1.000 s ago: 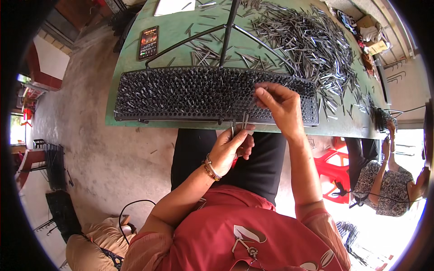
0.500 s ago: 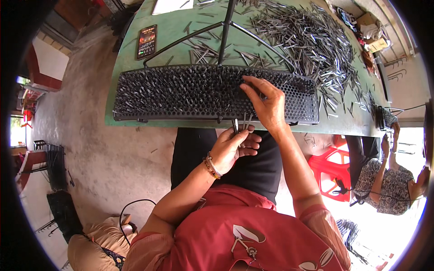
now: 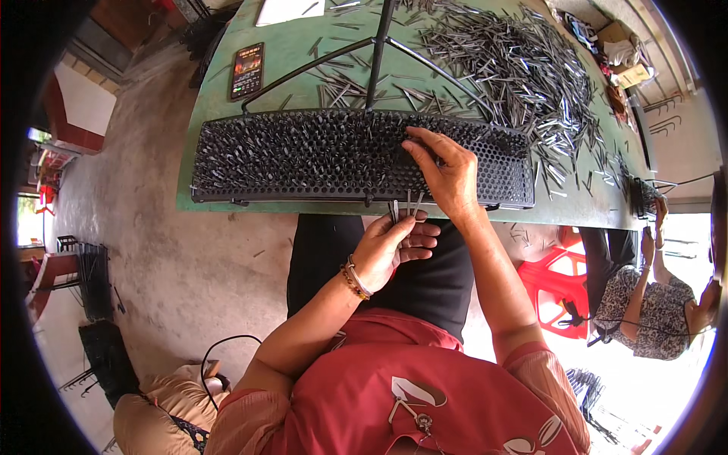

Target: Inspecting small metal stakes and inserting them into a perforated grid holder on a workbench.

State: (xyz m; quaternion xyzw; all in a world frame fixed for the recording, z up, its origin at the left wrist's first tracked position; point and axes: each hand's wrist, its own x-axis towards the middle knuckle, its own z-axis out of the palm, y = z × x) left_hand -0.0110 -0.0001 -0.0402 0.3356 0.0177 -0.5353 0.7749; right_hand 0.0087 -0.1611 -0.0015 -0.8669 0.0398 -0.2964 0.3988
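Head view: what's changing?

"Right hand [image 3: 453, 173] is hovering further left over the black perforated rack [image 3: 509, 165] than a second ago; work seems to be centring where filled holes are meeting bare ones."

"Fingers?"

"Left hand [image 3: 390, 246] is pinching slim metal strips [image 3: 393, 211], other fingers spreading. Whether the right's are gripping anything, I can't tell."

"The rack?"

"Sitting along the green table [image 3: 206, 102]'s near edge, it's bristling with dark pieces [image 3: 273, 152] leftward."

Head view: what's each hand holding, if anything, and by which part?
The left hand holds a few thin grey strips by their near ends, the far ends jutting toward the perforated rack. Whether the right hand pinches one cannot be told.
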